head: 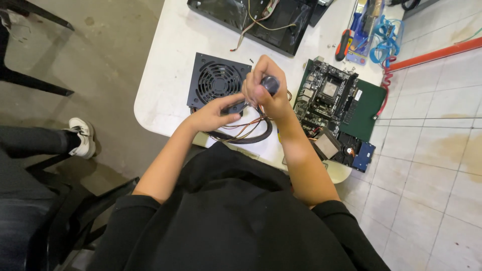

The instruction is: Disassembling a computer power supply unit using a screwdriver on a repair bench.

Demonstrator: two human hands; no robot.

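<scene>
R hand (265, 91) clamped on screwdriver (269, 84) above PSU (217, 80); L hand (217, 114) grips PSU edge.

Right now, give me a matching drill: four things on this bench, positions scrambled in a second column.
Things:
1. power supply
2. motherboard
3. screwdriver handle
4. open black case

Places:
A. gripped in the right hand
B. far edge of the white table
C. right of both hands
D. beside the left hand, fan grille up

Pairs: 1-D, 2-C, 3-A, 4-B
</scene>
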